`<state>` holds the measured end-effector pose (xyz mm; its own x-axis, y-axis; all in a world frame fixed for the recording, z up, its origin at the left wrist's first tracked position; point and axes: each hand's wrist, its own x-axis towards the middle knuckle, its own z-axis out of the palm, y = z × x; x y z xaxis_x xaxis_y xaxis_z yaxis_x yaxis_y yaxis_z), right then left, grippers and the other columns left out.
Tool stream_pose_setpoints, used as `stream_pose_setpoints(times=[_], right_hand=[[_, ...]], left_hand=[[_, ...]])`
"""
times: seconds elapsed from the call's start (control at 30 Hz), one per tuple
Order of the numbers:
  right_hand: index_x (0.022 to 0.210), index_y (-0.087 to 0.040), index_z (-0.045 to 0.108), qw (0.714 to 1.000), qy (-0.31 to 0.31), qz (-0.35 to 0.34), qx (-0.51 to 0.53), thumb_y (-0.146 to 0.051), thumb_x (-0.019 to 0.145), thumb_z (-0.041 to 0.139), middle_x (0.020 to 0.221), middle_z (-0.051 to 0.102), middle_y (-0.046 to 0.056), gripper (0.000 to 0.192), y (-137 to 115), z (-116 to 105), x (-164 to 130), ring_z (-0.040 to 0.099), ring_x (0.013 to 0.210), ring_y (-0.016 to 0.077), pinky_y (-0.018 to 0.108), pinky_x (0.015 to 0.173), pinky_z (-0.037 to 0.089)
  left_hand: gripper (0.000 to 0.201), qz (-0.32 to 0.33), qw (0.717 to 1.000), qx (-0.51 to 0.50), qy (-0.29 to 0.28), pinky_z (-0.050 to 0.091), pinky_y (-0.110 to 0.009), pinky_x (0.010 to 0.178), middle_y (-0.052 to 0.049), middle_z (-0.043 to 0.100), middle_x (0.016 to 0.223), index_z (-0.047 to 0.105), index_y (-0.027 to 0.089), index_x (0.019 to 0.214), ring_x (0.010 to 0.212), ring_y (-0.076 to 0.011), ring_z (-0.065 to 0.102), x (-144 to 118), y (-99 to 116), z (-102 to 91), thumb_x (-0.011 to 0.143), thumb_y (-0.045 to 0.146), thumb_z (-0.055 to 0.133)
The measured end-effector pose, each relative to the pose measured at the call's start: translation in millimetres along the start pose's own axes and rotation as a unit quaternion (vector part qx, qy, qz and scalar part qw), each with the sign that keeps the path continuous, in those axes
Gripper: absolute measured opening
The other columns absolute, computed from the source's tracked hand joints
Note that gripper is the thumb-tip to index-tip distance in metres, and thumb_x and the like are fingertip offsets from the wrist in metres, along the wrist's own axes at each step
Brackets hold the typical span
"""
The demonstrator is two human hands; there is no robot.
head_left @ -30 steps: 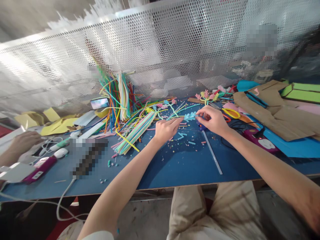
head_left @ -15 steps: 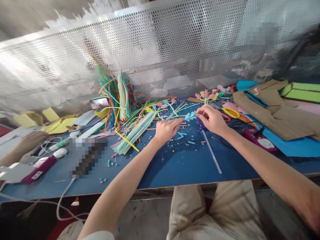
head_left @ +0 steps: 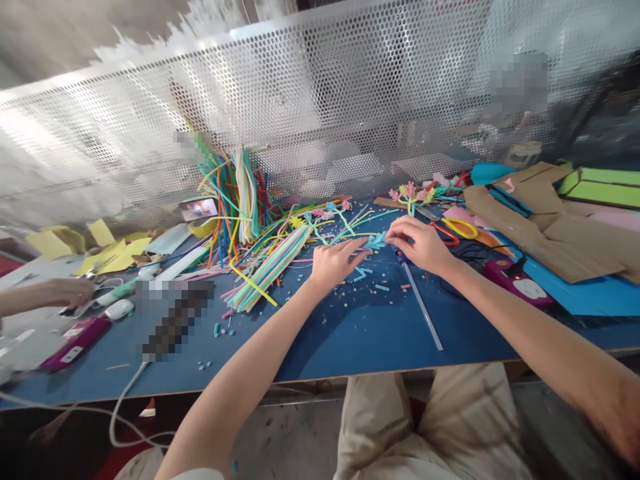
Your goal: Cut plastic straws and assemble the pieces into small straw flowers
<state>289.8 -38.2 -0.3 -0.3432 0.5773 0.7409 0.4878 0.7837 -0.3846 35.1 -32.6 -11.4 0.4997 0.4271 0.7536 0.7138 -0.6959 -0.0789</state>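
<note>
Since a second ago both hands have drawn slightly closer together over the light-blue straw flower [head_left: 376,241]; the co-worker's hand [head_left: 64,291] at far left has slid outward, toward the table's left end.

Left hand [head_left: 334,262]: forearm runs up from lower left, palm down, wrist low over the blue table [head_left: 350,333]. Fingers extended forward and close together, tips pinching the stem end of the straw flower. Right hand [head_left: 419,242]: forearm enters from lower right, knuckles up, fingers curled, thumb and forefinger closed on the flower's fringed head. The flower sits between the two hands, just above the table surface, at mid-table toward the back.

A clear straw [head_left: 423,305] lies on the table under and in front of the right wrist, pointing to the near edge. Small cut straw bits are scattered about both hands.

Room: the near half of the table in front of the hands is mostly bare blue board up to its front edge. Left of the left hand a bundle of pastel straws [head_left: 270,265] lies diagonally, with a taller upright bunch of coloured straws [head_left: 240,193] behind it. Right of the right hand: yellow-handled scissors [head_left: 457,228], a magenta device [head_left: 515,280], cardboard sheets [head_left: 550,220]. A perforated metal screen [head_left: 320,100] closes off the back
</note>
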Motion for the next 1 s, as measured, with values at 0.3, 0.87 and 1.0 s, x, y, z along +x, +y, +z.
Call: stream_pose_setpoints(times=[0.3,0.87,1.0], right_hand=[[0.092,-0.025,0.069,1.000,-0.026,0.006,-0.004,-0.041,0.096,0.060,0.097,0.070,0.004,0.020,5,-1,0,0.065,0.090,0.0198,0.035,0.079,0.051],[0.087,-0.022,0.070,0.996,-0.020,0.080,-0.046,-0.037,0.095,0.058,0.092,0.071,0.006,0.022,24,-3,1,0.063,0.080,0.0210,0.035,0.069,0.047],[0.088,-0.022,0.072,0.992,-0.048,0.101,-0.052,-0.038,0.095,0.059,0.092,0.071,0.006,0.022,22,0,0,0.062,0.074,0.0189,0.034,0.067,0.046]], left_hand=[[0.022,0.029,0.999,0.004,0.022,0.048,-0.024,0.060,0.001,0.079,0.090,0.075,0.030,0.111,0.075,-0.0133,0.075,-2,-6,4.6,0.094,0.038,0.064],[0.025,-0.024,0.999,0.022,0.023,0.042,-0.026,0.055,-0.002,0.078,0.081,0.077,0.027,0.108,0.062,-0.0138,0.071,0,-10,0.5,0.096,0.042,0.060],[0.025,-0.020,0.999,0.020,0.023,0.046,-0.026,0.061,-0.003,0.079,0.086,0.075,0.026,0.109,0.070,-0.0149,0.073,1,-9,-0.7,0.096,0.040,0.059]])
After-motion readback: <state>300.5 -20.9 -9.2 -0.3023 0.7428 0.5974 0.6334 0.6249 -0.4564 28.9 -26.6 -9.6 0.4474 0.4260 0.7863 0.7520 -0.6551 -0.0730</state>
